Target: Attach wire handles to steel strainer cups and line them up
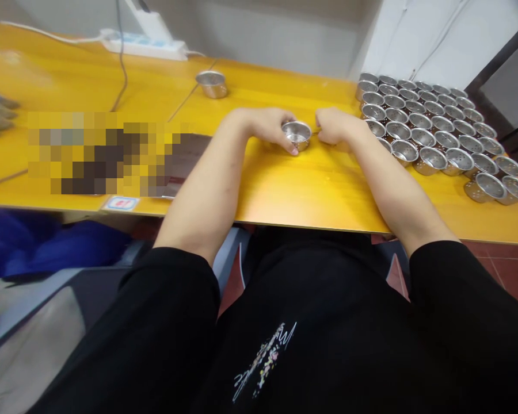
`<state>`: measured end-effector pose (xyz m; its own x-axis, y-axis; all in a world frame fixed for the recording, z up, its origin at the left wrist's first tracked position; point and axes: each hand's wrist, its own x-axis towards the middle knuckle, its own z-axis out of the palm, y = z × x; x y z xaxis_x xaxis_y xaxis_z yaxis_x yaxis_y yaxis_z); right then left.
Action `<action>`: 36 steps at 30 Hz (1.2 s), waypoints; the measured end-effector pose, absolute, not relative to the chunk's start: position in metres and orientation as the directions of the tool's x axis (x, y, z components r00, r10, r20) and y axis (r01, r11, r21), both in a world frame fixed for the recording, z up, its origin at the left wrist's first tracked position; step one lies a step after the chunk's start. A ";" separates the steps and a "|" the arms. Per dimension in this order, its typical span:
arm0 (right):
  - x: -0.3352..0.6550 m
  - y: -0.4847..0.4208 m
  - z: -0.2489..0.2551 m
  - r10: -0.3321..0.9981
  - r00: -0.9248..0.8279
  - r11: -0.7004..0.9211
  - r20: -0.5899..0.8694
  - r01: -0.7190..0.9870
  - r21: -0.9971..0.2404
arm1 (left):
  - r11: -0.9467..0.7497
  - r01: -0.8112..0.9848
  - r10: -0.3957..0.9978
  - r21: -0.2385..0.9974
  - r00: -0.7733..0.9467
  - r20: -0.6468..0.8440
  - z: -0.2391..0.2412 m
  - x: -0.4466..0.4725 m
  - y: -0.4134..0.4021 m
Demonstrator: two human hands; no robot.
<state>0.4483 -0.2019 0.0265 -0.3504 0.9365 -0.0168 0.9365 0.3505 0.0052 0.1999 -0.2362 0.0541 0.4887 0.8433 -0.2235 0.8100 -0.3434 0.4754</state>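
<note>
A small round metal cup [296, 135], shiny inside, is gripped on its left side by my left hand [274, 129], with the thumb at its near side. To the right of the cup is my right hand [331, 125], its fingers curled closed. A thin, dark piece sticks out from these fingers toward the cup's wall; it is too small and blurred to name. Whether it touches the cup, I cannot tell.
Rows of similar metal cups with small holes [431, 161] stand at the right of the yellow table [311, 195]. Another cup [213, 84] sits farther back left. A white power strip [147, 46] lies behind, its cable crossing the tabletop. A pixelated area covers the left.
</note>
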 end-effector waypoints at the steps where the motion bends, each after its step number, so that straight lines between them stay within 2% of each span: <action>1: 0.450 -0.198 0.026 0.933 -0.359 0.359 -0.018 0.933 -0.009 | -0.340 0.813 0.843 0.473 0.486 -0.229 0.054 0.200 -0.236; 4: 0.455 -0.189 0.030 0.925 -0.379 0.379 0.000 0.924 -0.044 | -0.350 0.807 0.833 0.475 0.500 -0.236 0.054 0.199 -0.234; 8: 0.462 -0.183 0.034 0.918 -0.392 0.396 0.059 0.906 -0.151 | -0.361 0.805 0.838 0.471 0.502 -0.214 0.052 0.197 -0.233; 14: 0.465 -0.177 0.034 0.862 -0.495 0.506 0.105 0.839 -0.201 | -0.358 0.803 0.856 0.477 0.486 -0.177 0.050 0.196 -0.230; 22: 0.467 -0.180 0.047 0.890 -0.436 0.430 0.131 0.708 -0.560 | -0.356 0.783 0.848 0.511 0.500 -0.174 0.048 0.193 -0.226; 25: 0.470 -0.182 0.061 0.902 -0.402 0.379 0.158 0.559 -0.737 | -0.388 0.746 0.856 0.541 0.509 -0.088 0.048 0.194 -0.227; 27: 0.473 -0.190 0.074 0.908 -0.373 0.361 0.191 0.465 -0.809 | -0.428 0.715 0.857 0.553 0.516 -0.005 0.049 0.197 -0.231; 31: 0.486 -0.231 0.095 0.911 -0.311 0.385 0.270 0.410 -0.827 | -0.492 0.638 0.837 0.592 0.533 0.120 0.056 0.208 -0.245; 36: 0.509 -0.298 0.094 0.884 -0.313 0.445 0.347 0.334 -0.831 | -0.476 0.581 0.843 0.660 0.515 0.155 0.068 0.224 -0.265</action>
<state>0.5090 -0.2983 0.0938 -0.3129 0.8841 0.3471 0.3344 0.4446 -0.8310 0.2244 -0.2649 0.0676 0.5153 0.8429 0.1548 0.5813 -0.4765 0.6596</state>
